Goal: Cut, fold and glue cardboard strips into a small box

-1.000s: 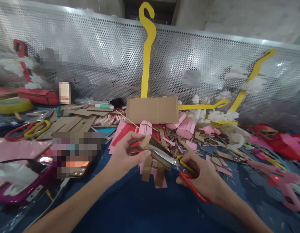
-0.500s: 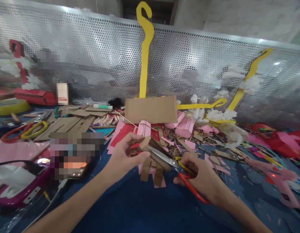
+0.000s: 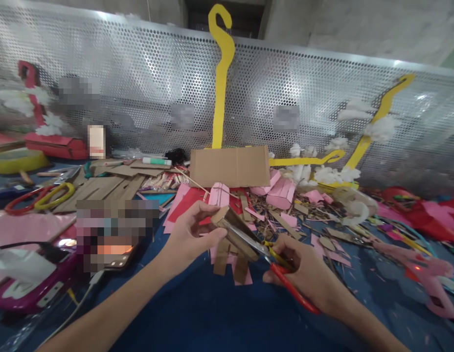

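My left hand (image 3: 192,234) pinches one end of a small folded cardboard box (image 3: 221,215) between thumb and fingers. In my right hand (image 3: 298,266) is a pair of scissors (image 3: 282,276) with red and yellow handles, gripped by the loops. The blades lie along the cardboard, pointing toward my left hand. How far apart the blades are is hard to tell. Just below and behind the box are brown cardboard strips (image 3: 220,261) and pink paper pieces (image 3: 245,278) on the blue table (image 3: 212,318).
A larger cardboard box (image 3: 230,166) with a yellow hooked neck (image 3: 219,98) stands behind my hands. Pink and cardboard scraps (image 3: 289,220) spread to its right. A pink glue gun (image 3: 414,264) lies at right, a phone (image 3: 117,252) and purple power strip (image 3: 36,288) at left.
Both hands keep their hold on the cardboard box and the scissors. The scissors have shifted only very slightly, and the whole view has moved a little.
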The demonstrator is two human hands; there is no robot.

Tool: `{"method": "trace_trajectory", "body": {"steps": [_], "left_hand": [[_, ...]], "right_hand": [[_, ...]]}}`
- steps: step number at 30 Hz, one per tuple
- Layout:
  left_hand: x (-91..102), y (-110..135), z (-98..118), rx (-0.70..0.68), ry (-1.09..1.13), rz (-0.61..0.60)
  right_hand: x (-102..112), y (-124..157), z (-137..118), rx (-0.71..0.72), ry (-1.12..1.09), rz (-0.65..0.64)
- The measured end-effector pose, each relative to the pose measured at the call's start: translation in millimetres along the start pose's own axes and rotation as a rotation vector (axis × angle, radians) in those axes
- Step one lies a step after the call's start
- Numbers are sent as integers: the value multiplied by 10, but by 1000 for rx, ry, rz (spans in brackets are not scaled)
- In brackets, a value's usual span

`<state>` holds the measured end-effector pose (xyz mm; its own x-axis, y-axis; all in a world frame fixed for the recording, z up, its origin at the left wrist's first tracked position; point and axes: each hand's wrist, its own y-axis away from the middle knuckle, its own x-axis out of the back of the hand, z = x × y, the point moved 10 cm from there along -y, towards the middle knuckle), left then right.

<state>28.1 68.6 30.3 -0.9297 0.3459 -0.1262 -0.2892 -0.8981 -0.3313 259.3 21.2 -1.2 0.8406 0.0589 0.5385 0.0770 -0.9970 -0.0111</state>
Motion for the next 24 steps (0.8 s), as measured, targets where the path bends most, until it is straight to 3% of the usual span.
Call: {"method": "trace_trajectory", "body": {"steps": [9, 18, 24], "left_hand": [[9, -13, -28, 9, 8, 15], [53, -18, -41, -3, -21, 40], [72, -11, 64, -65, -74, 74]], "right_hand": [[-11, 3, 144, -22, -18, 3], [-42, 5, -36, -45, 19, 4], [-47, 22, -92, -49, 39, -12]]}}
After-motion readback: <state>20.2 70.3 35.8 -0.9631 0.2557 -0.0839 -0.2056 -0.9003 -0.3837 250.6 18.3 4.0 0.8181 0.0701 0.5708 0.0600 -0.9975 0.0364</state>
